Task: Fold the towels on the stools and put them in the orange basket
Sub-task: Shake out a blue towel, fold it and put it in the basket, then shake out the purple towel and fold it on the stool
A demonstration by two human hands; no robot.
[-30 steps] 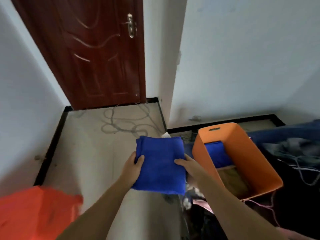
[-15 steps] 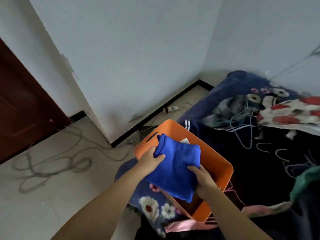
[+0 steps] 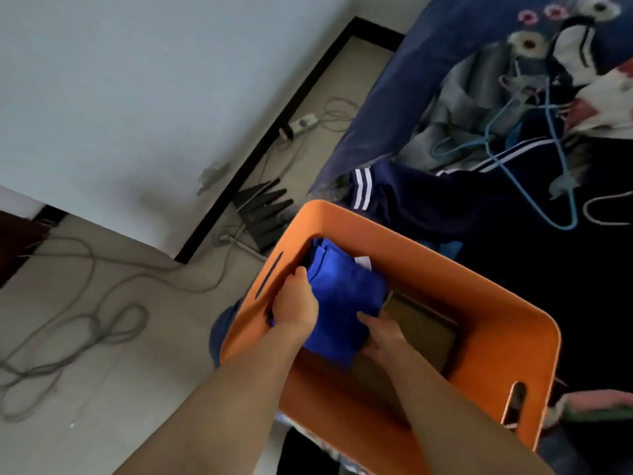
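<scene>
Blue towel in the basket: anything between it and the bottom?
Nothing visible blocks it. Both hands, left and right, hold the folded blue towel inside the orange basket; the brown floor beside it looks bare.

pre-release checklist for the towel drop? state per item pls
1. Blue towel inside the orange basket walls: ok.
2. Towel folded, not unravelling: ok.
3. Left hand gripping the towel: ok.
4. Right hand gripping the towel's near edge: ok.
5. Towel resting on the basket floor: cannot tell.
6. Another towel beneath it: cannot tell.
</scene>
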